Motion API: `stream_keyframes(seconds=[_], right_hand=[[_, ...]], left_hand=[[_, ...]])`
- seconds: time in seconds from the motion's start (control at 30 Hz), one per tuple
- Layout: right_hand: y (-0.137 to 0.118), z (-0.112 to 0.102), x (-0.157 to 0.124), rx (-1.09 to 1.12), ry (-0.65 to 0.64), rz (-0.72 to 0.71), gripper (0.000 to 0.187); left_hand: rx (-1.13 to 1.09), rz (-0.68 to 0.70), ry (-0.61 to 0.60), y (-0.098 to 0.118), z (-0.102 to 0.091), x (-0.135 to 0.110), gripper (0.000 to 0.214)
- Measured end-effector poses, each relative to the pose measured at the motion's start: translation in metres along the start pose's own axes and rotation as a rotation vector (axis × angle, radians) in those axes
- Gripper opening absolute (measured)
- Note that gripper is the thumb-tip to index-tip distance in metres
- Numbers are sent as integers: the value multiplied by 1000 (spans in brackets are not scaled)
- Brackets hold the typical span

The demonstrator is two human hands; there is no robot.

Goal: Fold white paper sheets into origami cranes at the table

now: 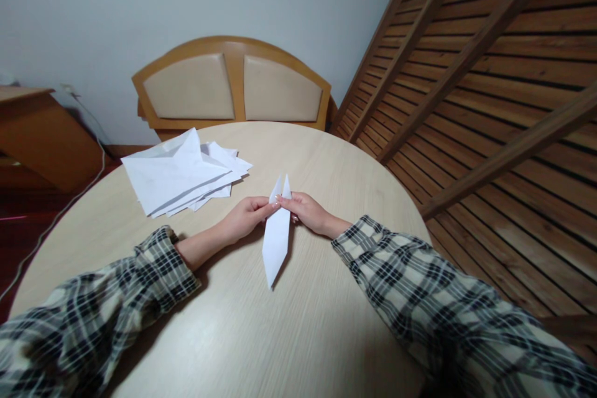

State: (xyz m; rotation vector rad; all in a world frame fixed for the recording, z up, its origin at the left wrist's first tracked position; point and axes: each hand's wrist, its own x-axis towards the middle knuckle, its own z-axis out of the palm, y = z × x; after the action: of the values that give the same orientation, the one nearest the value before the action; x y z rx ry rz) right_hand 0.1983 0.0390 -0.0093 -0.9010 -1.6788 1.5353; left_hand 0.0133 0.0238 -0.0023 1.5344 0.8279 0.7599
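Note:
A folded white paper (277, 239) is held over the middle of the table, its single point toward me and two narrow points at the far end. My left hand (247, 217) pinches its left edge, thumb on top. From the other side my right hand (310, 211) pinches it too, and the two thumbs meet near the base of the split points. The fingers beneath the paper are mostly hidden.
A loose pile of white paper sheets (180, 168), some creased, lies at the far left of the round wooden table (224, 336). Behind the table stands a padded headboard (237, 87). Slatted wooden boards (489, 106) lean at the right, and a cable (60, 211) runs along the left.

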Motion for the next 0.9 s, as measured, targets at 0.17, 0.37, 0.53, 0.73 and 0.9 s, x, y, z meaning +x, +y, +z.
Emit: stream_keyframes(seconds=[0.17, 0.37, 0.53, 0.73, 0.9], right_hand=[[4, -1, 2, -27, 30, 6, 61], [3, -1, 2, -31, 26, -15, 55], [0, -1, 0, -11, 39, -16, 50], [-2, -2, -2, -65, 26, -17, 52], [-2, -3, -1, -43, -5, 10, 53]], left_hand=[[-18, -3, -47, 7, 2, -1, 46], [13, -7, -28, 3, -1, -1, 44], [39, -35, -16, -1, -4, -2, 41], [1, -62, -42, 2, -2, -4, 37], [38, -62, -47, 3, -1, -4, 37]])
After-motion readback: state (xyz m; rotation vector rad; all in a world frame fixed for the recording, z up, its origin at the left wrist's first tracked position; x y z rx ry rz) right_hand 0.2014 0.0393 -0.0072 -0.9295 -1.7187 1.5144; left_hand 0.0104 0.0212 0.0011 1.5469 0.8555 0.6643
